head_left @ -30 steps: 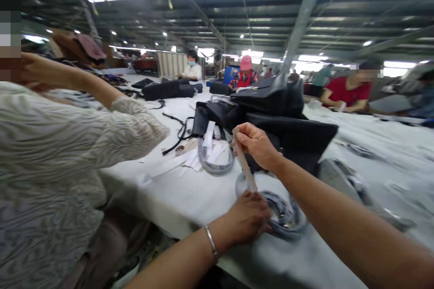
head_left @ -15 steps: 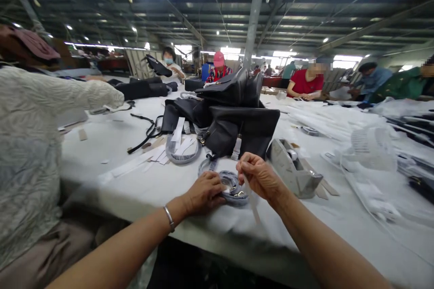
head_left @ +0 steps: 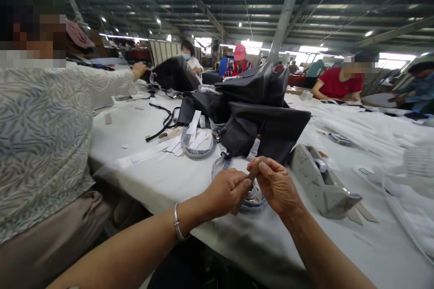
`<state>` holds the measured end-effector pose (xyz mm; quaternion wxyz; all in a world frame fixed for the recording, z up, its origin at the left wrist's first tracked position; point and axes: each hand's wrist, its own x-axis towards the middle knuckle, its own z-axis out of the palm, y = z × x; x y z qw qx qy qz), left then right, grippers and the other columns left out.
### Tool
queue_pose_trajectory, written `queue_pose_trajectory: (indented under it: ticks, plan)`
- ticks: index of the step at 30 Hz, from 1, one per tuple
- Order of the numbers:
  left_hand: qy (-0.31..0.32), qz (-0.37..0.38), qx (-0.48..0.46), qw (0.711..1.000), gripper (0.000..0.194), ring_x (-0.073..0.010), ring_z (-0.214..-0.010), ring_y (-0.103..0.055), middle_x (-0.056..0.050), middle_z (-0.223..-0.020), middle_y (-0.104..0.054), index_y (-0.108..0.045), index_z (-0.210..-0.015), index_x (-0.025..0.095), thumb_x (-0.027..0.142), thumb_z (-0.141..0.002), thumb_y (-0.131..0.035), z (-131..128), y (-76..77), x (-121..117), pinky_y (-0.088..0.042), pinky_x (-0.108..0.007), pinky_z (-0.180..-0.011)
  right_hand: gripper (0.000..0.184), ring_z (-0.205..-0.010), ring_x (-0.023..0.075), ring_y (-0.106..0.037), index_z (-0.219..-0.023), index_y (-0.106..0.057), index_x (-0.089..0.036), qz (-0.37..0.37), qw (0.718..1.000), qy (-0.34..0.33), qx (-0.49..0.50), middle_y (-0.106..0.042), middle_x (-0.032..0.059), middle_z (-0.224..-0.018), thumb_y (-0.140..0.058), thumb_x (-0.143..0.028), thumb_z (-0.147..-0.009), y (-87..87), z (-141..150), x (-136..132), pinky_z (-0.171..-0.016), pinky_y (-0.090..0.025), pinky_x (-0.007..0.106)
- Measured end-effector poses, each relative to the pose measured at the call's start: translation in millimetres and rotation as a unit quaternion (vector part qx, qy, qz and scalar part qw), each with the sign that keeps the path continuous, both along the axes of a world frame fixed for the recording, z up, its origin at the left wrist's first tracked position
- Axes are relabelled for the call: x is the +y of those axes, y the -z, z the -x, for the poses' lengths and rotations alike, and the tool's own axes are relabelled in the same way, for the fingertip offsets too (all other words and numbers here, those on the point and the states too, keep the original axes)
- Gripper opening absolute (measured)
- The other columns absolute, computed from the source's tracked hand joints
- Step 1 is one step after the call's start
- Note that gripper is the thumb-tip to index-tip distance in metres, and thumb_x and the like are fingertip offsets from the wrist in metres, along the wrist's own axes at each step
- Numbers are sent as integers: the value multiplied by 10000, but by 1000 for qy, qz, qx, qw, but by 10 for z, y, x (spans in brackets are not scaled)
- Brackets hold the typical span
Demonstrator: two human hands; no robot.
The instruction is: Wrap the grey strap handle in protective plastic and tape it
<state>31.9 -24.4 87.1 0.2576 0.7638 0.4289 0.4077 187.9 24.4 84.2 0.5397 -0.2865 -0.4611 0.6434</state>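
Note:
My left hand point(head_left: 228, 190) and my right hand point(head_left: 277, 184) meet just above the white table point(head_left: 264, 239), both pinching a narrow tan strip point(head_left: 250, 177) that runs between their fingertips. Under them lies a coiled grey strap with metal fittings point(head_left: 252, 198), partly hidden by the hands. A silver bangle sits on my left wrist. Black handbags point(head_left: 271, 131) are piled just beyond my hands.
A grey tape dispenser point(head_left: 320, 183) stands right of my hands. White paper strips and another coiled strap point(head_left: 196, 144) lie further back. A person in a patterned shirt point(head_left: 44, 126) sits close on the left, holding a black bag point(head_left: 174, 74). Other workers sit across the table.
My left hand has lifted off the coiled strap and joined my right hand on the strip. The person on the left has raised a black bag.

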Motion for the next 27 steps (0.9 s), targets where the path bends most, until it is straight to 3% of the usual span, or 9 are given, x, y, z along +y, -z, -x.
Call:
queue_pose_trajectory:
  ticks: [5,10,12,15,17,19,21,27]
  plan:
    - [-111,-112,38,987,251,-124,-605,-463,-4,-584,-531,-566,-633,150,209,-873,-526,-9,215,32,-314,-259,-607,292,-651,106,-531,-703,-689,-157,-2,996,-8,-94,-610,-6,-681,-883,-348,-598,118,86,-68,-617,-428,222]
    - [-147,-183,39,971,285,-137,-641,-487,-26,-617,-562,-610,-658,145,229,-908,-502,17,293,-17,-339,-277,-644,331,-551,81,-472,-661,-648,-146,16,995,30,-97,-565,-18,-602,-880,-375,-600,200,152,-70,-536,-389,209]
    - [-143,-143,-8,979,286,-133,-659,-503,-27,-651,-584,-638,-696,144,266,-919,-508,37,277,-53,-359,-273,-668,325,-521,77,-459,-639,-637,-147,10,996,10,-89,-542,-23,-577,-873,-368,-612,190,152,-66,-507,-373,206]
    - [-62,47,-123,989,384,-119,-629,-515,-20,-647,-585,-646,-726,136,420,-936,-494,78,239,-102,-379,-247,-628,304,-539,88,-477,-618,-634,-152,-25,997,-28,-73,-539,-13,-598,-847,-365,-654,165,127,-62,-505,-383,213]
    - [29,194,-198,960,496,-109,-581,-513,-22,-630,-580,-628,-724,123,547,-922,-462,112,218,-129,-381,-229,-574,282,-585,101,-500,-623,-645,-154,-60,994,-25,-85,-559,1,-635,-828,-358,-686,168,111,-56,-539,-406,222]
    - [91,286,-248,921,544,-111,-566,-524,-36,-649,-600,-619,-761,112,627,-872,-484,148,201,-153,-395,-223,-556,274,-616,109,-504,-630,-652,-152,-86,990,-4,-114,-571,11,-658,-819,-358,-703,194,114,-48,-560,-410,227]
    - [99,310,-266,907,542,-107,-553,-516,-31,-646,-594,-614,-801,108,646,-817,-549,179,188,-172,-394,-215,-539,291,-609,109,-488,-642,-655,-147,-91,986,16,-137,-573,13,-661,-815,-382,-706,230,144,-38,-547,-399,229]
    - [26,251,-247,935,391,-58,-449,-320,65,-510,-380,-565,-723,135,510,-833,-555,219,215,-194,-245,-182,-432,333,-594,112,-503,-705,-682,-140,-63,986,32,-148,-602,21,-656,-778,-457,-741,253,274,-63,-548,-414,229]
